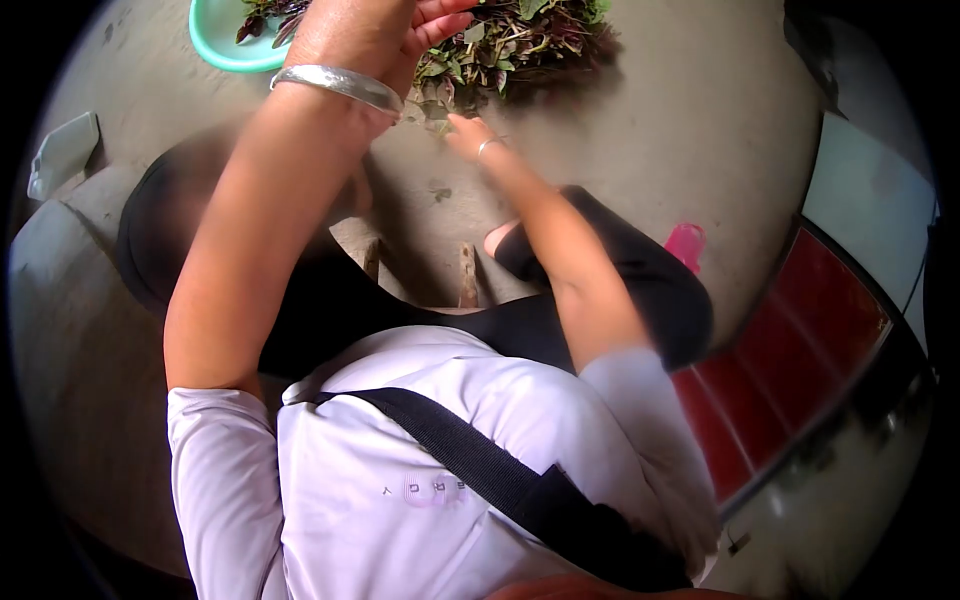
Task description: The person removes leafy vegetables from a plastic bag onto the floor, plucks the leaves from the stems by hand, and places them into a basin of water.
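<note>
A heap of leafy greens [520, 50] with green and purple-red leaves lies on the floor at the top of the view. My left hand [430, 25], wearing a wide silver bangle [340, 88] at the wrist, is raised over the heap's left side. The frame edge cuts it off; its visible fingers are curled, and whatever they hold is hidden. Lower down, my right hand [472, 138] has its fingers pinched together at a leafy stem [435, 108] by the heap's near edge. A thin bracelet [490, 146] circles that wrist.
A mint-green basin [205, 45] with some greens inside stands at top left. Wooden stool legs [468, 275] show between my knees. A pink object [686, 245] lies beside my right knee. Red panels [790, 350] are on the right, a pale plastic piece [65, 155] far left.
</note>
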The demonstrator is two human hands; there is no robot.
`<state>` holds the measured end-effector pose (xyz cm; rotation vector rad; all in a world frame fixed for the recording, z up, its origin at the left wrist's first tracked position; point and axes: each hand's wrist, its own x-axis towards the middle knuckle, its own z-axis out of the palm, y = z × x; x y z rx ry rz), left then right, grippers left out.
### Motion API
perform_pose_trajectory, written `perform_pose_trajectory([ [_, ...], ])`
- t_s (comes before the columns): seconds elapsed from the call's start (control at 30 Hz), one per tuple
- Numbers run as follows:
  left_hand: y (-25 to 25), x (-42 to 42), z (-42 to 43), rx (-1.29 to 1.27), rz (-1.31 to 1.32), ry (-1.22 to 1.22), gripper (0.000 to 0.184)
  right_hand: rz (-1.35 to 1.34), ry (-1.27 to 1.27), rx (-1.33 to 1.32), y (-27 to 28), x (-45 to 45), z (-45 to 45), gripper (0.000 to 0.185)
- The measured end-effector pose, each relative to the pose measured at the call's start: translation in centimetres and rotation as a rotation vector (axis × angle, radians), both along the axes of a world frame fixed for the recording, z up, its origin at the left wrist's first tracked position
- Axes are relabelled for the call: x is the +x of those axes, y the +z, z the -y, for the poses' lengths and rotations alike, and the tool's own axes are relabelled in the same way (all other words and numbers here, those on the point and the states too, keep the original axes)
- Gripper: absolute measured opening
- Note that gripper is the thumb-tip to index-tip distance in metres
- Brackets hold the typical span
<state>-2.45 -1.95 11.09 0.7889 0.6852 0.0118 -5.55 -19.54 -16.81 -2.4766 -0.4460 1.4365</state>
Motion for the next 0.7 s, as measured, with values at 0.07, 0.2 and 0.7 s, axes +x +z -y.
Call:
perform_pose_trajectory([
  [0.07, 0.9, -0.2, 0.0, 0.01, 0.0, -0.003, 0.022, -0.005, 0.067, -0.077, -4.7, -0.1, 0.3, 0.038],
  [0.2, 1.3, -0.2, 0.0, 0.028, 0.022, -0.017, 0.022, 0.232, -0.248, 0.382, 2.6, 0.3, 2.1, 0.026],
  [0.7, -1.0, -3.0, 5.4, 0.315, -0.089, -0.693, 0.026, 0.468, -0.469, 0.987, 28.7, 2.6, 5.7, 0.013],
])
